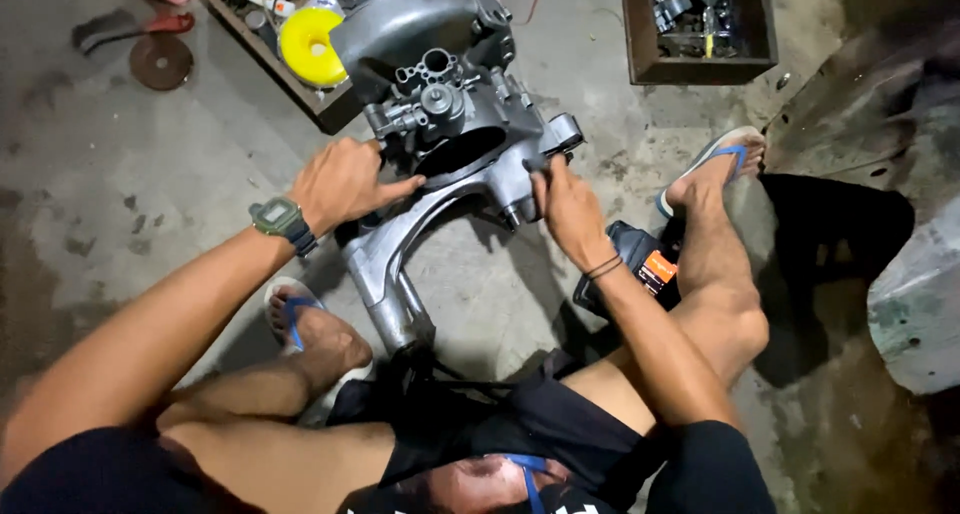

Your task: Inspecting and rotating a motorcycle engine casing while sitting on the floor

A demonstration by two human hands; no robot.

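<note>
A grey metal engine casing (440,84) with a long arm (385,264) stands on the concrete floor between my legs. My left hand (345,182), a green watch on its wrist, grips the casing's left side. My right hand (565,202) pinches a small dark part at the casing's right edge; whether it is a tool or a fitting I cannot tell. Black bands circle the right wrist.
A wooden tray (300,89) with a yellow ring (310,44) and small parts lies at the back left. A wooden box (700,69) of parts sits back right. A black-and-orange object (645,264) lies under my right forearm. A metal panel (860,104) stands right.
</note>
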